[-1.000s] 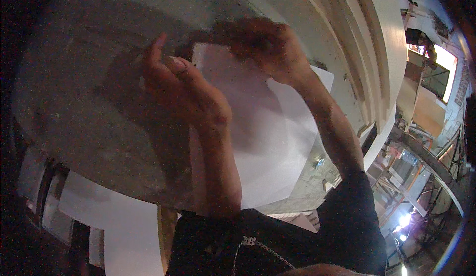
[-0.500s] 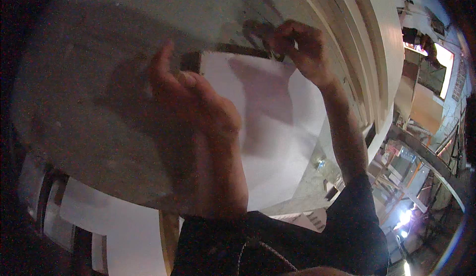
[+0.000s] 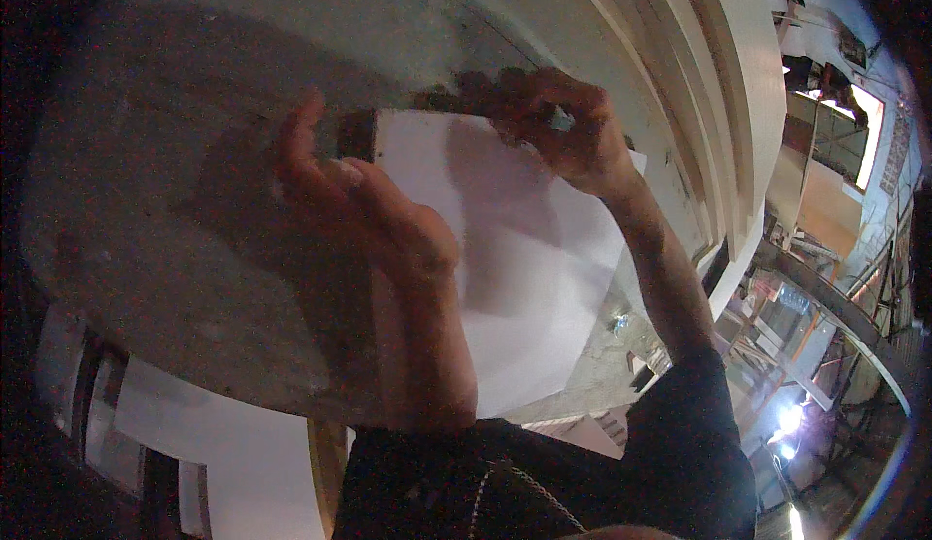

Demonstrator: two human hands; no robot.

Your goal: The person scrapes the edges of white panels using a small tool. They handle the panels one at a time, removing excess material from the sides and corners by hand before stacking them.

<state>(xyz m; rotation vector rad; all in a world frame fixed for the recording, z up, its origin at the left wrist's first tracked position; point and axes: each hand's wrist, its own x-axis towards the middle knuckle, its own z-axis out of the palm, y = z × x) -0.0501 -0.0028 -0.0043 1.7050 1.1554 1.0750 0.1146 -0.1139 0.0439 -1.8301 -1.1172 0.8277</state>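
Note:
A white flat panel (image 3: 524, 346) lies on a dull grey-green surface (image 3: 116, 220), with shadows across it. My left hand (image 3: 374, 200) is over the panel's left edge, its forefinger stretched up and the thumb apart; I see nothing in it. My right hand (image 3: 568, 128) is at the panel's top edge with its fingers curled and pressed together, leaving a small gap by the thumb. Its fingertips are dark and blurred, so whatever they pinch cannot be made out. A dark block-like patch (image 3: 357, 135) sits beside the panel's upper left corner.
Several long, pale curved boards (image 3: 694, 84) run along the right side. Beyond them are a cluttered workshop area with wooden sheets (image 3: 833, 200) and a bright lamp (image 3: 791, 418). White panels (image 3: 243, 443) stand at the lower left.
My right hand has moved left and slightly down along the panel's top edge. My left hand has shifted slightly left, still with its forefinger stretched.

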